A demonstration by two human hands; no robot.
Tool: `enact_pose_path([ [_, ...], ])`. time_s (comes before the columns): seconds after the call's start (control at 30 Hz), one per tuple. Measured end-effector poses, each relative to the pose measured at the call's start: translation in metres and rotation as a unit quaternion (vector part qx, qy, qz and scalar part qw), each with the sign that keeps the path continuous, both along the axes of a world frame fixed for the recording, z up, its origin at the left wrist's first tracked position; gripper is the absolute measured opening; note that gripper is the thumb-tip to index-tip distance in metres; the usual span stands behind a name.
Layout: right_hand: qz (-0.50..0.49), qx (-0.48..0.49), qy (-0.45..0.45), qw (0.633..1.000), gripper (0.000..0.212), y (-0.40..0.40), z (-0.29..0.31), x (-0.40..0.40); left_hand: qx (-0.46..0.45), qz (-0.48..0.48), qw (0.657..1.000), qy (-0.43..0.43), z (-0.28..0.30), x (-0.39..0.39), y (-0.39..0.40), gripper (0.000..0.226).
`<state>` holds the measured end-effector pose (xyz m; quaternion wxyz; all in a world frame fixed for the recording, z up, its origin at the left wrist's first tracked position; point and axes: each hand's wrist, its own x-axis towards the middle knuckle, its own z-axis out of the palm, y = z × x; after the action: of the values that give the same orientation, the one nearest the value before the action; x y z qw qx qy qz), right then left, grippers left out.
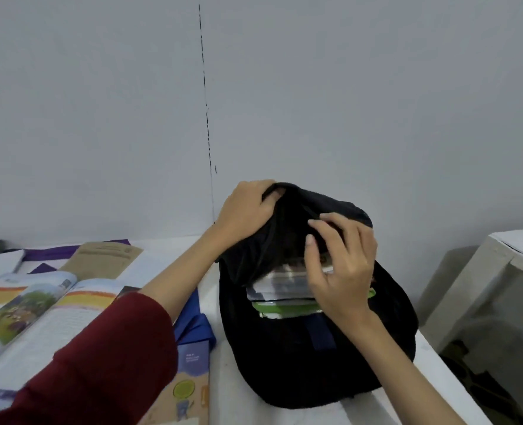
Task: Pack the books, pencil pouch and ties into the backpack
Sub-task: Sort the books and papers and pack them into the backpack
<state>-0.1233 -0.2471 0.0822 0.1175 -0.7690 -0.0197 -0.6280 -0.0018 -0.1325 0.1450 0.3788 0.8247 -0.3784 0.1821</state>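
Note:
A black backpack [300,357] stands upright on the white table [284,415], its top open. My left hand [244,211] grips the back flap of the backpack and holds it up. My right hand [341,265] rests on the tops of the books [280,297] standing inside the opening, one with a green edge. An open picture book [36,311] lies at the left. A blue tie [192,320] lies beside the backpack, under my left forearm. A purple tie [51,254] lies at the far left. No pencil pouch is visible.
A brown booklet [102,260] lies behind the open book. A thin book with a blue and tan cover [189,381] lies near the front edge. A white cabinet [499,289] stands at the right, beyond the table edge. A grey wall rises behind.

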Motion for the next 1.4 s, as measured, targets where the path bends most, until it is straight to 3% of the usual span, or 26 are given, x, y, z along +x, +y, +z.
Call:
enact_pose_path([
  [0.1,0.017,-0.026,0.072,0.997,0.020,0.013,-0.012,0.014,0.048,-0.035,0.989,0.139,-0.034,-0.008,0.043,0.029],
  [0.17,0.029,-0.032,0.126,0.991,0.021,0.023,-0.027,0.021,0.088,-0.076,0.956,0.268,-0.050,-0.018,0.075,0.038],
  [0.23,0.054,-0.027,0.160,0.985,0.022,0.047,-0.039,0.027,0.067,-0.062,0.930,0.356,-0.068,-0.025,0.122,0.033],
  [0.3,0.087,-0.029,0.185,0.978,0.022,0.078,-0.046,0.033,-0.008,0.018,0.929,0.369,-0.088,-0.032,0.177,0.023],
  [0.37,0.133,-0.053,0.228,0.963,0.024,0.115,-0.051,0.040,-0.070,0.149,0.933,0.320,-0.110,-0.040,0.238,0.017],
  [0.43,0.172,-0.071,0.298,0.936,0.028,0.153,-0.057,0.047,-0.129,0.270,0.911,0.284,-0.130,-0.049,0.295,0.013],
  [0.57,0.264,-0.100,0.420,0.862,0.030,0.242,-0.063,0.061,-0.237,0.443,0.825,0.260,-0.147,-0.069,0.383,0.011],
  [0.63,0.306,-0.102,0.490,0.810,0.026,0.281,-0.062,0.067,-0.345,0.460,0.766,0.288,-0.151,-0.075,0.406,0.018],
  [0.7,0.328,-0.101,0.514,0.786,0.027,0.325,-0.066,0.076,-0.476,0.452,0.677,0.332,-0.155,-0.080,0.428,0.030],
  [0.77,0.336,-0.100,0.535,0.769,0.029,0.359,-0.073,0.082,-0.573,0.402,0.611,0.371,-0.158,-0.082,0.441,0.040],
  [0.87,0.352,-0.064,0.552,0.753,0.027,0.390,-0.088,0.087,-0.651,0.284,0.571,0.412,-0.152,-0.077,0.453,0.037],
  [0.93,0.354,-0.003,0.530,0.771,0.026,0.399,-0.093,0.086,-0.647,0.249,0.573,0.437,-0.147,-0.072,0.459,0.021],
  [1.0,0.350,0.061,0.518,0.778,0.034,0.402,-0.093,0.085,-0.622,0.224,0.603,0.446,-0.145,-0.067,0.464,0.010],
  [1.03,0.354,0.101,0.525,0.767,0.040,0.401,-0.089,0.085,-0.597,0.220,0.631,0.445,-0.141,-0.066,0.465,0.011],
  [1.1,0.379,0.225,0.544,0.714,0.046,0.392,-0.075,0.083,-0.525,0.214,0.703,0.429,-0.127,-0.066,0.462,0.015],
  [1.17,0.400,0.336,0.549,0.653,0.044,0.377,-0.059,0.078,-0.424,0.188,0.784,0.413,-0.112,-0.068,0.456,0.021],
  [1.27,0.413,0.408,0.511,0.635,0.048,0.351,-0.039,0.072,-0.222,0.074,0.902,0.363,-0.099,-0.069,0.445,0.032],
  [1.33,0.400,0.459,0.485,0.628,0.052,0.332,-0.031,0.071,-0.051,-0.044,0.932,0.357,-0.098,-0.066,0.435,0.031],
  [1.4,0.331,0.512,0.476,0.634,0.060,0.305,-0.032,0.070,0.052,-0.113,0.922,0.365,-0.103,-0.061,0.419,0.028],
])
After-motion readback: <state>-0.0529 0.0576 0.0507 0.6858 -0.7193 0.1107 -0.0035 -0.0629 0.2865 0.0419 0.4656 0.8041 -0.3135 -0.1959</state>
